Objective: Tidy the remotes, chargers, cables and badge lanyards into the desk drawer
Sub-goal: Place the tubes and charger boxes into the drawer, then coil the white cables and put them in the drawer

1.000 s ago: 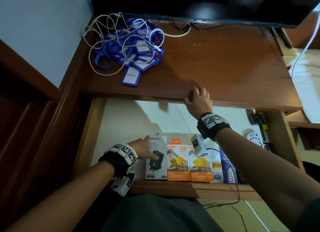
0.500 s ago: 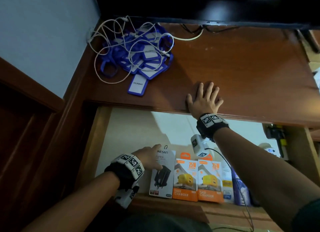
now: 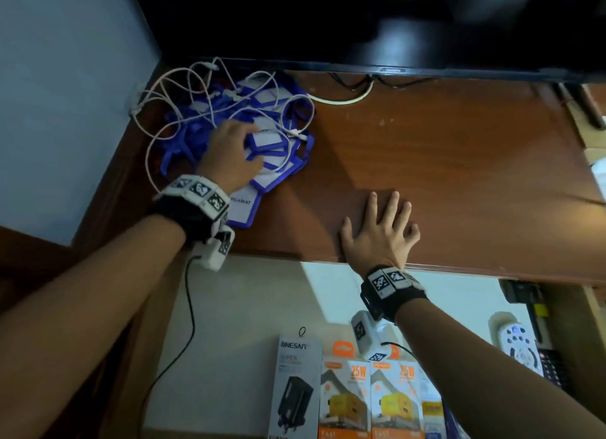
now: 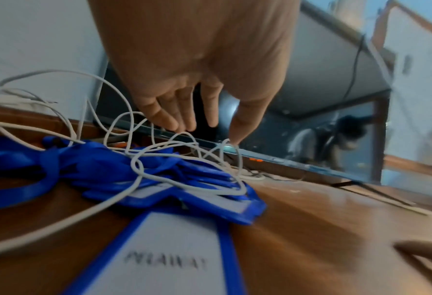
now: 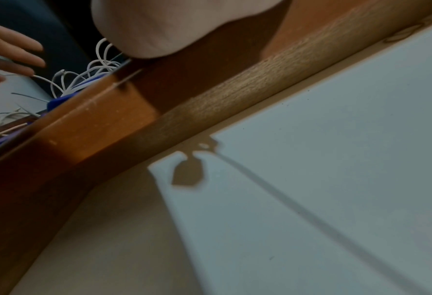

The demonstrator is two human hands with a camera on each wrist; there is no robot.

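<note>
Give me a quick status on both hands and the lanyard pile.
Left hand open over the blue lanyards, not gripping. Right hand flat on the desktop. White cables tangled through the pile.

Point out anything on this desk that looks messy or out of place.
White cables lie looped through a heap of blue badge lanyards at the desk's back left corner, one tangle. The left hand is over it, fingers extended.

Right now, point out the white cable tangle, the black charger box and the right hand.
white cable tangle [image 3: 183,87], head view, on a loop over the blue lanyards.
black charger box [image 3: 296,386], head view, on its printed front.
right hand [image 3: 380,233], head view, on its back, flat on the desk.
</note>
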